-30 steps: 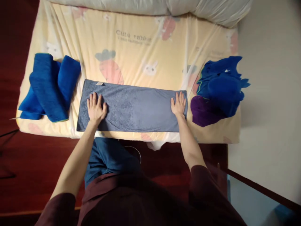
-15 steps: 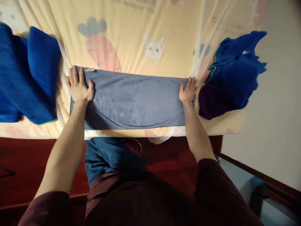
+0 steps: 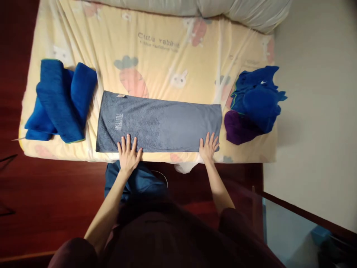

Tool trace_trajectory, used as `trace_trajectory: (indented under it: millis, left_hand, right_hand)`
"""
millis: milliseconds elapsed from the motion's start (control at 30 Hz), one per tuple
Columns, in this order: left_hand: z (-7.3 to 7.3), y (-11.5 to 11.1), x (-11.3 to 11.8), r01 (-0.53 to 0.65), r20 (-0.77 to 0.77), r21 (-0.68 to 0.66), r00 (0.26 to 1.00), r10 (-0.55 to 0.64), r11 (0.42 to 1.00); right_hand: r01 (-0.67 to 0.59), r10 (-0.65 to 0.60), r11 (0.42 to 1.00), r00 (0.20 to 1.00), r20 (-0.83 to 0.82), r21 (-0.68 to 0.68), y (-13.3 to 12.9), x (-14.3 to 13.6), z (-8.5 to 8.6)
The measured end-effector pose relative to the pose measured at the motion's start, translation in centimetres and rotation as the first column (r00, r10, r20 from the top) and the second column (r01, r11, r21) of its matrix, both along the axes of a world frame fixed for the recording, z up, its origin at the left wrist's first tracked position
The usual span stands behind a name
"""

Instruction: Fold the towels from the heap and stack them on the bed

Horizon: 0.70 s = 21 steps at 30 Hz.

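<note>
A grey-blue towel (image 3: pixel 167 124) lies flat as a long strip along the near edge of the bed, with pale lettering and a small tag near its left end. My left hand (image 3: pixel 128 154) rests on the towel's near edge, left of its middle, fingers spread. At the towel's near right corner lies my right hand (image 3: pixel 208 147), its fingers also apart. Neither hand grips anything.
Folded blue cloths (image 3: pixel 63 102) lie left of the towel. To its right are a crumpled blue garment (image 3: pixel 260 100) and a purple cloth (image 3: pixel 240 128). The yellow bedsheet (image 3: pixel 167 74) reaches back to a pale bolster (image 3: pixel 245 13). A pale wall (image 3: pixel 312 93) stands at right.
Both hands have slid toward the near edge of the towel, the left one also moving right and uncovering lettering. The view has shifted back and shows more of the bed.
</note>
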<state>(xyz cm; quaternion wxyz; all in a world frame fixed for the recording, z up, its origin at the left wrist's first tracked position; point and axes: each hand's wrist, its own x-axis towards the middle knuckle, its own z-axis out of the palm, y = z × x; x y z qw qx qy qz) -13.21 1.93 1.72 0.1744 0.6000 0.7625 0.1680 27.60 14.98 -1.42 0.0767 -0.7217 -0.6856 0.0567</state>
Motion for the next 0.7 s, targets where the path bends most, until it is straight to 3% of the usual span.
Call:
trace_trajectory:
  millis: [167, 300, 433, 567, 700]
  left_hand:
    - [-0.8, -0.1, 0.8, -0.048, -0.073, 0.042, 0.996, 0.051, 0.998]
    - [0.3, -0.1, 0.4, -0.011, -0.071, 0.034, 0.997, 0.013, 0.999]
    - [0.9, -2.5, 1.4, -0.013, -0.089, 0.024, 0.996, 0.015, 1.0]
    - [0.1, -8.2, 3.9, 0.0, -0.111, 0.024, 0.994, 0.003, 1.0]
    - [-1.1, -14.0, 5.9, 0.065, -0.106, 0.039, 0.992, -0.061, 0.997]
  right_hand:
    - [0.057, -0.055, 0.998, 0.996, -0.072, 0.027, -0.8, 0.4, -1.4]
    - [0.04, -0.04, 0.999, 0.993, -0.11, 0.0, -0.3, 0.3, -0.6]
    - [0.065, -0.058, 0.997, 0.984, -0.168, 0.033, -2.4, -0.4, 0.6]
    - [0.069, -0.02, 0.989, 0.941, -0.338, 0.133, -9.0, -3.8, 1.2]
    - [0.099, -0.016, 0.99, 0.78, -0.625, 0.098, -19.2, -10.3, 0.2]
